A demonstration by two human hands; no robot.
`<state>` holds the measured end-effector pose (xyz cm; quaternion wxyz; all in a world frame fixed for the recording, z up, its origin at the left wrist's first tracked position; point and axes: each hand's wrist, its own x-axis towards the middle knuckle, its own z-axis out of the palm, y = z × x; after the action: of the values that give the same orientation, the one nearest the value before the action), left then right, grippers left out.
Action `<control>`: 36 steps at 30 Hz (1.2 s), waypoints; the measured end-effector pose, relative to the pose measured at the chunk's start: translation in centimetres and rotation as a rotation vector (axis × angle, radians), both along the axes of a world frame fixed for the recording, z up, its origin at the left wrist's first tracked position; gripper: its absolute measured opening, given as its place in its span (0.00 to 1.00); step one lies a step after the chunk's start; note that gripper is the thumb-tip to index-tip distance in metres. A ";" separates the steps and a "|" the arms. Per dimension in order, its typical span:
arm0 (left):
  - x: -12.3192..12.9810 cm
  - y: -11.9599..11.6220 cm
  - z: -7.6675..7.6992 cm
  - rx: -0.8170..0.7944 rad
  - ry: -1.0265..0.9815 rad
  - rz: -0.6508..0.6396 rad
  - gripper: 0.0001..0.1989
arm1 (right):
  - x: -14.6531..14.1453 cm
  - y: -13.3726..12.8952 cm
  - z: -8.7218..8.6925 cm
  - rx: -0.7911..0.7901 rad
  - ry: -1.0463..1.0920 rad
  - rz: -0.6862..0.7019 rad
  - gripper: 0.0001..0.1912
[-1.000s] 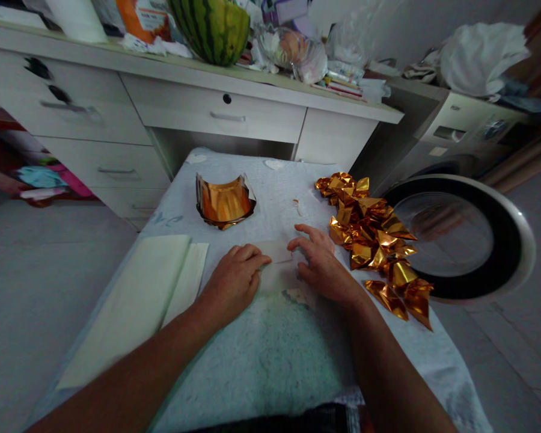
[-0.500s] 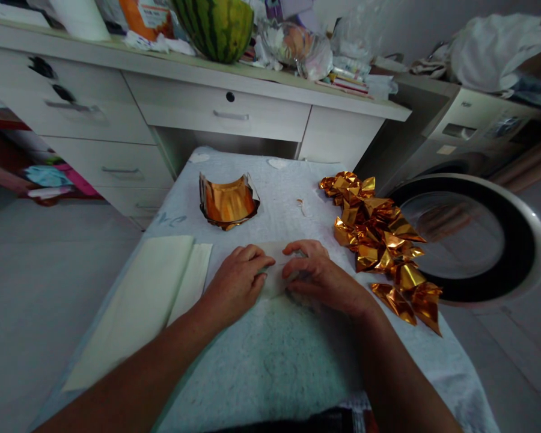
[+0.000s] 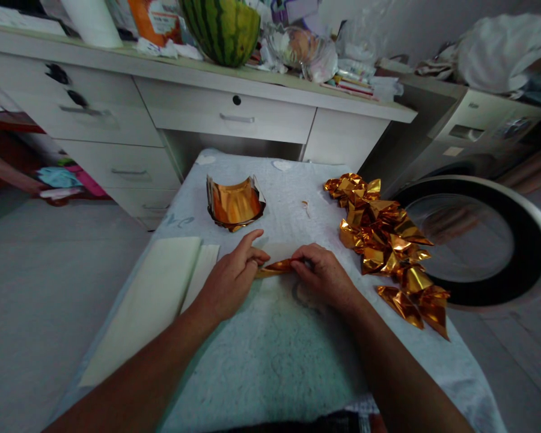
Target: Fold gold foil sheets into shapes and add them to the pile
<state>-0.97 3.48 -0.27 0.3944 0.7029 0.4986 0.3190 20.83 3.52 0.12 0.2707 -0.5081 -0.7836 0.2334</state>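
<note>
Between my hands a strip of gold foil paper (image 3: 277, 267) lies folded or rolled, with a pale paper edge (image 3: 277, 248) just beyond it. My right hand (image 3: 322, 273) pinches its right end between thumb and fingers. At the other end, my left hand (image 3: 237, 273) has thumb and fingers closed on the paper, its index finger raised. A curved stack of gold foil sheets (image 3: 235, 204) stands farther off on the cloth. To the right lies a pile of folded gold foil pieces (image 3: 383, 231).
Pale yellow paper sheets (image 3: 148, 300) lie left of my left hand on the cloth-covered table (image 3: 270, 361). Beyond it stands a white cabinet (image 3: 270, 114) with a cut watermelon (image 3: 225, 30) on top. A washing machine's open round door (image 3: 469, 240) is at the right.
The pale sheet between my hands has been lifted or turned, and gold foil shows now. My right fingers have closed into a pinch. The view has shifted slightly.
</note>
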 end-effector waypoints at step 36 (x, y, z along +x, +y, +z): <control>1.3 -0.4 -0.3 0.142 0.667 0.297 0.13 | -0.8 0.5 -1.1 -0.012 -0.103 -0.102 0.05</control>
<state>0.33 3.04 -0.60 0.1098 0.7138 0.6730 0.1600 19.98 4.06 -0.96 0.2384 -0.5603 -0.7682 0.1977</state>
